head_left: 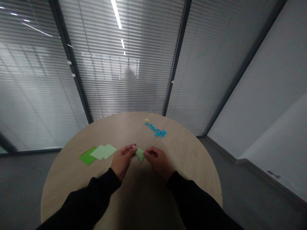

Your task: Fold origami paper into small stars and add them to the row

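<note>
Paper (139,155), pale green, folded | between left hand (122,159) and right hand (158,161), neither nearer | both pinched on opposite upper corners | tip back between them | bench (192,166) contact: cannot tell

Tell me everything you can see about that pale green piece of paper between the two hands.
The pale green, roughly triangular piece of paper looks matte and probably folded, though its creases are too small to make out. One point faces the wearer. The bare left hand pinches its left side, thumb on top; the bare right hand's fingertips meet its right corner. It sits over the round, light wood-look table.
</note>
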The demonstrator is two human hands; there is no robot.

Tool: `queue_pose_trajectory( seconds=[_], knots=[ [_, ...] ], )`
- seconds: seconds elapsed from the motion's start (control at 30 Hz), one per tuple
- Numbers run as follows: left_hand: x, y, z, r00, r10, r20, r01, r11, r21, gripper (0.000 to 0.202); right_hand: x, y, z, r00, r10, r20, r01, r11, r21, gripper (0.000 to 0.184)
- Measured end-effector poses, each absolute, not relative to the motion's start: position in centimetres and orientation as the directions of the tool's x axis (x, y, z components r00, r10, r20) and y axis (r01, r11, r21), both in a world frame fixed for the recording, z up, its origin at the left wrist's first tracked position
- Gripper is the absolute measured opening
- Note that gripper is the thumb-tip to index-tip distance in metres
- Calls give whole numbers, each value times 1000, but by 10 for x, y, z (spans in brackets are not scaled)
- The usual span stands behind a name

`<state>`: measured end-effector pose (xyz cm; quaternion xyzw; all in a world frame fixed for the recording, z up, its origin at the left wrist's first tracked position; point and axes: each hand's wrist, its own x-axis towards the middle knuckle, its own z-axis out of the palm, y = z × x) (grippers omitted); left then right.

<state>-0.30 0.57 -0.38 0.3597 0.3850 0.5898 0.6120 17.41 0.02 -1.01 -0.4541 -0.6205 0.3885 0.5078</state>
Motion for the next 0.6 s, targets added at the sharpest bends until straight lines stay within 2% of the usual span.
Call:
queue_pose_trajectory(
  seconds=[0.13, 0.3, 0.6],
  knots=[
    [-2, 7, -6, 0, 998, -62, -488, 54, 871, 41, 172, -1, -10, -88, 954, 288, 176, 300, -938, 19],
    [-2, 9, -6, -40, 999, -37, -446, 15, 895, 38, 172, 0, -10, -86, 954, 288, 212, 300, -930, 20],
    [-3, 8, -7, -8, 1000, 25, -441, -26, 897, 31, 173, 0, -9, -77, 960, 270, 221, 281, -934, 21]
  ],
)
